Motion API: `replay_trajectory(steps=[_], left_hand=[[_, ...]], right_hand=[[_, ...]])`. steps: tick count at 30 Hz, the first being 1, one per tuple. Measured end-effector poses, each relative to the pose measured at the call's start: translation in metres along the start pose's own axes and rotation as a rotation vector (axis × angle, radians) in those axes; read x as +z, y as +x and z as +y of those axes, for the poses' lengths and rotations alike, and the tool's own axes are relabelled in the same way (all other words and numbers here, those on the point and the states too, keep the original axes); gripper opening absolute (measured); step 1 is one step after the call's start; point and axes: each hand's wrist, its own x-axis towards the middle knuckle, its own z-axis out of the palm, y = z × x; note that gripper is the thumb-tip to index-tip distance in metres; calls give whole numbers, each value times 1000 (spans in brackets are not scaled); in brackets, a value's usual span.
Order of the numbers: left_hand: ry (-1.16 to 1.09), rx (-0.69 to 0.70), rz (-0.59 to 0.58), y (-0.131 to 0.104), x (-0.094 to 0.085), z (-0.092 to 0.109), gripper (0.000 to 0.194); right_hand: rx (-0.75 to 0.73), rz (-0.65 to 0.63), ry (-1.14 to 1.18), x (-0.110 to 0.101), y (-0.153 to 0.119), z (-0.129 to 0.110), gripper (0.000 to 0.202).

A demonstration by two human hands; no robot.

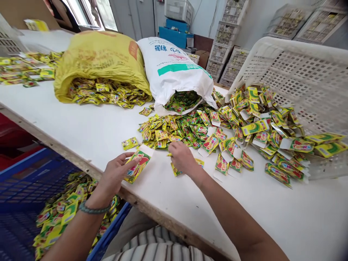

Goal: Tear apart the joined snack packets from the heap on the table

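My left hand (115,172) is closed around a small green and yellow carton (138,164), tilted, with its white end flap standing out. To its right, my right hand (181,156) has its fingers curled together just above the white table (174,195). A bit of yellow sachet shows at those fingertips, mostly hidden by the hand. Beneath that wrist lies another yellow piece (200,162), partly covered. Just beyond both hands spreads a heap of small yellow and green sachets (163,133), with a single sachet (129,143) lying apart on the left.
Sachets spill from a yellow bag (100,54) and a white sack (176,69). On the right, many cartons (255,127) pour from a tipped white basket (304,76). A blue crate (21,188) of filled-looking cartons stands below the table edge. Stacked crates (220,50) line the back.
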Motion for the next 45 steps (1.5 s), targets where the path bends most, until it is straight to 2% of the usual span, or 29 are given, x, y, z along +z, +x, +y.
replay_trajectory(steps=[2,4,7,11,13,16,18,21,23,25,28,30,34,37,40,45], left_hand=[[1,-1,-14,0,0,-2,52],[2,2,-16,1,1,-5,54],[11,24,-46,3,2,-5,55],[76,57,-127,2,11,0,57],[115,58,-180,1,20,2,59],[176,37,-323,-1,39,3,60],[200,9,-444,-1,54,1,60],[224,-34,-570,0,75,-2,63],[246,-54,-623,1,87,-5,63],[251,-64,-676,0,99,-8,63],[211,-76,-740,-2,117,-14,61],[176,-80,-746,-5,127,-19,61],[121,-60,-668,-8,138,-29,54],[58,-118,-604,-7,138,-35,58],[46,-136,-591,-7,137,-39,58],[28,-120,-600,-8,137,-39,55]], right_hand=[[-160,-19,-109,13,7,-2,14],[-154,6,-117,20,13,2,16],[75,127,64,14,14,12,17],[415,367,578,-19,-6,33,5],[586,427,845,-34,-24,44,16],[858,530,1144,-48,-56,54,40],[969,583,1290,-53,-75,54,50],[1070,609,1437,-60,-97,47,55],[1103,664,1486,-64,-107,42,56],[1083,774,1493,-64,-114,37,55],[1015,959,1408,-58,-120,33,50],[994,1005,1355,-52,-124,31,46],[993,924,1383,-44,-129,32,45],[1000,925,1375,-43,-130,33,44],[1016,946,1299,-41,-128,31,40],[982,814,1203,-41,-126,24,33]])
